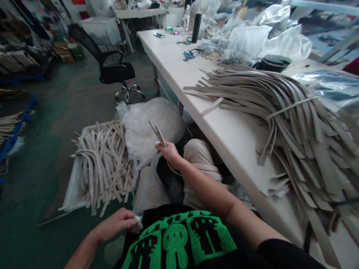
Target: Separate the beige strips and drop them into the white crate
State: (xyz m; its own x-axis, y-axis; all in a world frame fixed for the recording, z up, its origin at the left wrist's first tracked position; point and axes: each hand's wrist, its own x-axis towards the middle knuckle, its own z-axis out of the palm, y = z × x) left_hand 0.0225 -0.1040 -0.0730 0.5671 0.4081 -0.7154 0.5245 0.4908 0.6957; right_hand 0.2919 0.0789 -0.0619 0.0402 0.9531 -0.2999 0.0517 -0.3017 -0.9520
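My right hand (pixel 169 152) is closed around a few beige strips (pixel 157 133) that stick up and to the left, above my knees. It also seems to pinch the edge of a clear plastic bag (pixel 148 129). My left hand (pixel 117 223) is closed near my waist on a small white bit, probably the bag's lower end (pixel 138 221). A white tray (pixel 73 178) on the floor to my left holds a heap of the same beige strips (pixel 105 164).
A long white table (pixel 224 127) runs along my right, carrying a big pile of beige strips (pixel 294 116), plastic bags, glasses (pixel 197 52) and a black bottle (pixel 196 23). A black office chair (pixel 112 67) stands on the green floor ahead.
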